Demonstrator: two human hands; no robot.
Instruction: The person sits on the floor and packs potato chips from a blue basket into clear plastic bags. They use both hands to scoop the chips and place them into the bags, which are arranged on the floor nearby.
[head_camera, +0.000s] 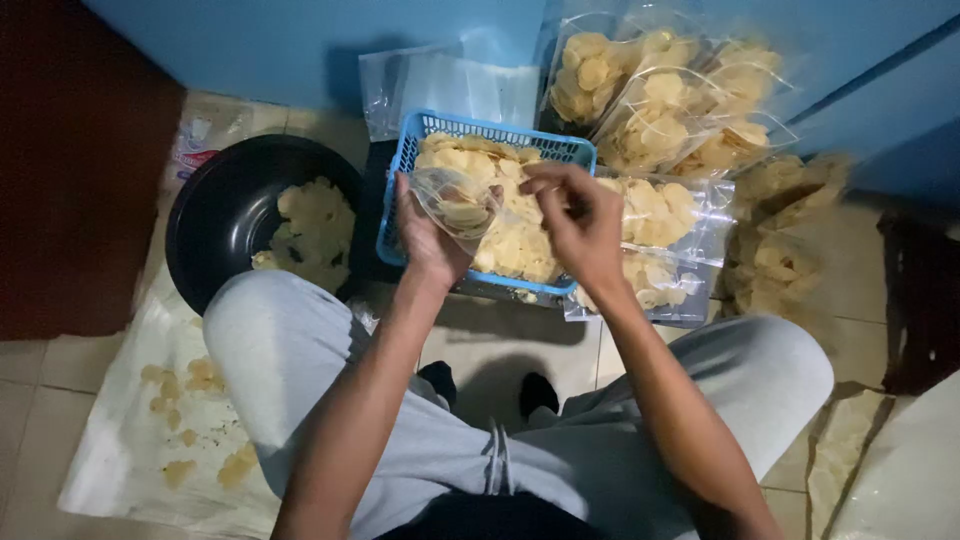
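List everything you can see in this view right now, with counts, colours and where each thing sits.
Blue plastic mesh basket: one, centre, full of pale yellow chips.
Small clear plastic bag: one, partly filled with chips, held over the basket.
Black round bowl: one, left of the basket, some chips inside.
Filled clear chip bags: several, piled behind and right of the basket against the blue wall.
Empty clear bags: a stack, behind the basket.
White sheet on the floor: one, lower left, scattered chips on it.
Grey trousers: the person's knees, bottom.
Left hand: grips the small bag.
Right hand: fingers pinched at the bag's mouth.
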